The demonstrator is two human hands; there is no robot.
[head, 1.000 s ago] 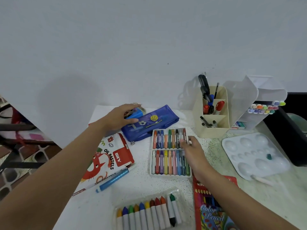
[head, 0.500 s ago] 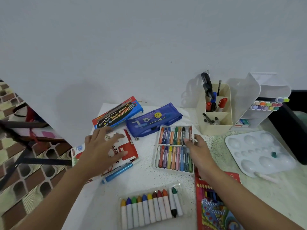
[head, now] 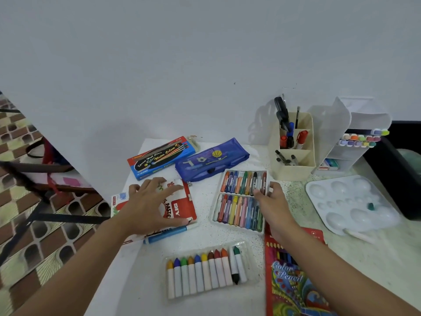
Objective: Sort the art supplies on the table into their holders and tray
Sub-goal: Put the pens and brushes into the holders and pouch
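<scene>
White speckled table point(head: 227, 233) against a plain pale wall. At centre, open pastel tray point(head: 238, 201), two rows of sticks. Right hand point(head: 274, 205) at its 3 o'clock edge, thumb on the rim, fingers curled onto the sticks, pinching that side. At 9 o'clock, oil pastels box point(head: 183, 209) lying flat, left hand point(head: 149, 206) spread wide on top, holding nothing. Blue marker point(head: 166, 234) just beside that box's near edge. At 11 o'clock, watercolour box point(head: 159, 157); at 12, blue pencil case point(head: 211, 159). At 1 o'clock, beige pen holder point(head: 293, 172) with pens upright; at 2, white marker rack point(head: 369, 120); at 3, white palette point(head: 348, 201). At 6 o'clock, crayon pack point(head: 205, 270); at 5, colour pencil box point(head: 291, 279), partly under the right forearm.
</scene>
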